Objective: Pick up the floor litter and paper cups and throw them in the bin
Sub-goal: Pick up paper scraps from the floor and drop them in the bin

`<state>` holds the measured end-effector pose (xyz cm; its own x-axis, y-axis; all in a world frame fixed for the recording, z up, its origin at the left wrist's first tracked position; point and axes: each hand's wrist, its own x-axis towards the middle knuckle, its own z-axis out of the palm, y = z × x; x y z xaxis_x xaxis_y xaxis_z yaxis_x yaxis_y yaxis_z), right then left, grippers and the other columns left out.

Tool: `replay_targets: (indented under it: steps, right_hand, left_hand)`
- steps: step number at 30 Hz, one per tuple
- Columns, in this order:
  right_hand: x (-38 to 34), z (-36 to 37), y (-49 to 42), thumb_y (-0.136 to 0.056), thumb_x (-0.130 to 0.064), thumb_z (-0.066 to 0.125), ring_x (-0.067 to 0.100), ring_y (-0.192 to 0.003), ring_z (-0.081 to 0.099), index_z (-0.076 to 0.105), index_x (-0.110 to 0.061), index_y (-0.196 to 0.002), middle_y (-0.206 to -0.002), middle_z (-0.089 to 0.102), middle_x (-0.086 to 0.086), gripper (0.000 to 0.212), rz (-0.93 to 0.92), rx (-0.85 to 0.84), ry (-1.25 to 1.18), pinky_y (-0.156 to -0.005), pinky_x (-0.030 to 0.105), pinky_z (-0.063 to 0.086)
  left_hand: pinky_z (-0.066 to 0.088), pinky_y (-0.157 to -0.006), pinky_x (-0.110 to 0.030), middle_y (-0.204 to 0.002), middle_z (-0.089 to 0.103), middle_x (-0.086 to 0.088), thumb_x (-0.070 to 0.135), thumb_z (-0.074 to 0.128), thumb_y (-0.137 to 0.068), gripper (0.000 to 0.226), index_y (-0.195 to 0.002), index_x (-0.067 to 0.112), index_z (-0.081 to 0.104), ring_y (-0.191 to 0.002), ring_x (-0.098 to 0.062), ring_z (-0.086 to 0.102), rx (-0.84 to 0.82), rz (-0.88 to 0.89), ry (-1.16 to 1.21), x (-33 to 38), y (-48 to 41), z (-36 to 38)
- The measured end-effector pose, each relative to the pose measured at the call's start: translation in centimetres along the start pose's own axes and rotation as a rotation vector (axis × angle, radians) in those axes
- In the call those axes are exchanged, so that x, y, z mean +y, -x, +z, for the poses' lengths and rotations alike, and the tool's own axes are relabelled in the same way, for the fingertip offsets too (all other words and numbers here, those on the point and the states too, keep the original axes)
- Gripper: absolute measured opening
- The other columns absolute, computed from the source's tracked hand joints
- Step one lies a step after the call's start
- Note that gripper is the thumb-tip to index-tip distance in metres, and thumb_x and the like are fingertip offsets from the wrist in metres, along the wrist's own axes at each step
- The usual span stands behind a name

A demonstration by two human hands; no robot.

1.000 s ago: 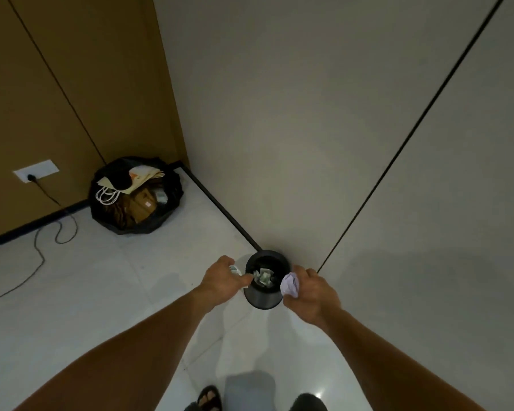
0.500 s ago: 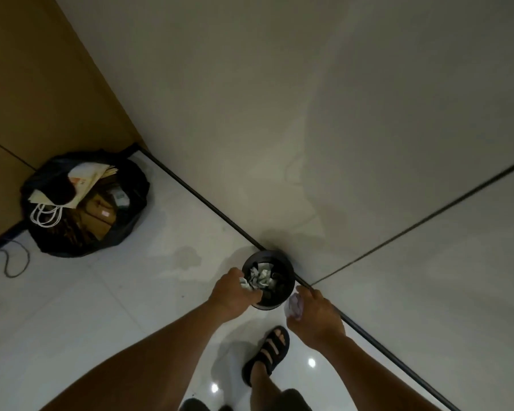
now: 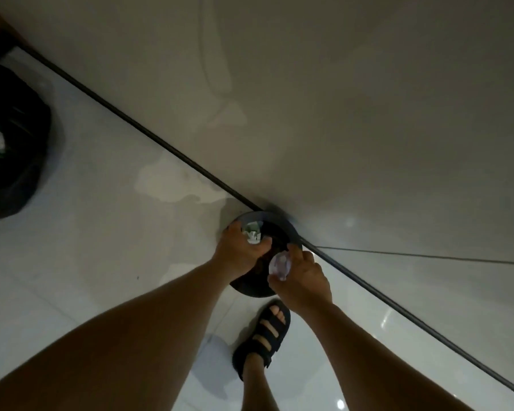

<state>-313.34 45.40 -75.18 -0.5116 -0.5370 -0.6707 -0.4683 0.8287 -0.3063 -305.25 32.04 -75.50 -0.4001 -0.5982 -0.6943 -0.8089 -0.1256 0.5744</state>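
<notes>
The pale wall [image 3: 339, 99] fills everything beyond both hands, and the glossy white floor [image 3: 86, 247] spreads out under them and away to the left. Well off to the left of the left hand lies a black bag [image 3: 9, 149], cut by the frame edge. Directly beneath the hands stands the small dark bin [image 3: 282, 222], tucked against the foot of the wall. A foot in a dark sandal [image 3: 263, 336] is planted just behind the right hand.

The left hand [image 3: 241, 250] has its fingers curled round a crumpled white-and-green paper [image 3: 251, 232], which pokes out above the knuckles over the left part of the bin's mouth. The right hand [image 3: 301, 277] pinches a pale crumpled wad [image 3: 279, 266] between thumb and fingers, over the near rim.

The step looks like the drop itself. To do it well, each hand should be squarely over the opening before letting go, since the mouth is narrow and both hands crowd it. The right hand seems to need a little more reach towards the wall, or its wad may glance off the rim. Releasing one hand at a time, low over the mouth, should stop light paper drifting out onto the floor
</notes>
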Motion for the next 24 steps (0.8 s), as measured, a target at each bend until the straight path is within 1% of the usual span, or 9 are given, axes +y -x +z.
replay_targets:
  steps: [2,4,7,8,10,12,16,20,24]
  right_hand:
    - [0.0,2.1,-1.4,-0.085,-0.051,0.061,0.026,-0.126,0.047,0.022,-0.029,-0.146,-0.143,0.040,0.003,0.076,0.037,0.013,-0.042,-0.096,0.037,0.045]
    - [-0.3,3.7,-1.8,-0.085,-0.052,0.062,0.027,-0.129,0.044,0.022,-0.028,-0.149,-0.148,0.036,0.003,0.079,0.054,0.041,-0.072,-0.098,0.039,0.044]
    - [-0.5,4.9,-1.0,-0.084,-0.052,0.062,0.027,-0.128,0.042,0.022,-0.028,-0.148,-0.147,0.035,0.002,0.079,0.090,0.039,-0.082,-0.097,0.041,0.047]
    - [-0.6,5.0,-0.4,-0.084,-0.051,0.061,0.027,-0.128,0.041,0.022,-0.028,-0.148,-0.147,0.035,0.002,0.079,0.108,0.023,-0.076,-0.097,0.041,0.048]
    - [-0.8,4.8,1.2,-0.084,-0.051,0.061,0.027,-0.128,0.041,0.022,-0.028,-0.148,-0.146,0.035,0.002,0.078,0.148,0.009,-0.088,-0.097,0.040,0.048]
    - [-1.2,3.6,2.8,-0.084,-0.049,0.061,0.026,-0.129,0.040,0.023,-0.028,-0.147,-0.146,0.035,0.001,0.077,0.174,0.023,-0.112,-0.096,0.039,0.048]
    - [-2.7,-0.5,6.2,-0.085,-0.051,0.061,0.025,-0.130,0.040,0.024,-0.029,-0.148,-0.146,0.036,0.001,0.077,0.186,0.085,-0.111,-0.096,0.039,0.047]
    - [-5.6,-5.0,11.2,-0.085,-0.055,0.061,0.025,-0.131,0.039,0.023,-0.028,-0.149,-0.148,0.033,0.001,0.079,0.189,0.167,-0.115,-0.096,0.037,0.045]
    - [-7.7,-7.8,18.6,-0.087,-0.057,0.058,0.024,-0.136,0.036,0.021,-0.031,-0.151,-0.153,0.029,0.000,0.079,0.194,0.210,-0.111,-0.100,0.038,0.043]
  left_hand:
    - [0.049,-0.092,-0.040,-0.120,0.057,-0.014,0.045,0.070,-0.079,0.062,-0.124,0.007,0.051,-0.110,-0.030,0.057,-0.012,0.007,0.036,-1.7,-1.9,0.1]
    - [0.046,-0.084,-0.033,-0.124,0.054,-0.014,0.044,0.065,-0.083,0.054,-0.119,0.005,0.052,-0.111,-0.029,0.055,-0.023,0.022,0.038,-3.4,-2.9,-0.4]
    - [0.031,-0.087,-0.027,-0.138,0.041,-0.012,0.050,0.057,-0.087,0.062,-0.135,0.012,0.043,-0.123,-0.029,0.044,0.005,-0.027,-0.045,-5.5,-2.8,-1.8]
    - [0.030,-0.087,-0.028,-0.137,0.042,-0.012,0.051,0.056,-0.087,0.062,-0.135,0.013,0.044,-0.121,-0.029,0.045,0.001,-0.037,-0.061,-5.9,-2.5,-2.3]
    - [0.033,-0.083,-0.030,-0.118,0.048,-0.007,0.050,0.056,-0.087,0.052,-0.125,0.014,0.050,-0.105,-0.025,0.048,-0.024,-0.007,-0.064,-5.9,-1.4,-3.4]
    - [0.033,-0.079,-0.030,-0.103,0.044,0.000,0.050,0.056,-0.088,0.044,-0.116,0.016,0.052,-0.100,-0.025,0.049,-0.055,0.021,-0.090,-4.7,-0.5,-4.7]
    - [0.039,-0.081,-0.031,-0.123,0.055,-0.014,0.052,0.053,-0.088,0.055,-0.123,0.010,0.052,-0.109,-0.033,0.054,-0.110,0.066,-0.237,0.1,1.6,-7.9]
    - [0.044,-0.069,-0.033,-0.108,0.059,-0.009,0.052,0.049,-0.087,0.034,-0.095,0.020,0.051,-0.090,-0.026,0.054,-0.225,0.252,-0.454,5.4,7.0,-11.0]
    - [0.040,-0.075,-0.032,-0.118,0.054,-0.007,0.051,0.050,-0.087,0.047,-0.116,0.015,0.054,-0.099,-0.022,0.049,-0.332,0.432,-0.653,9.4,14.0,-13.6]
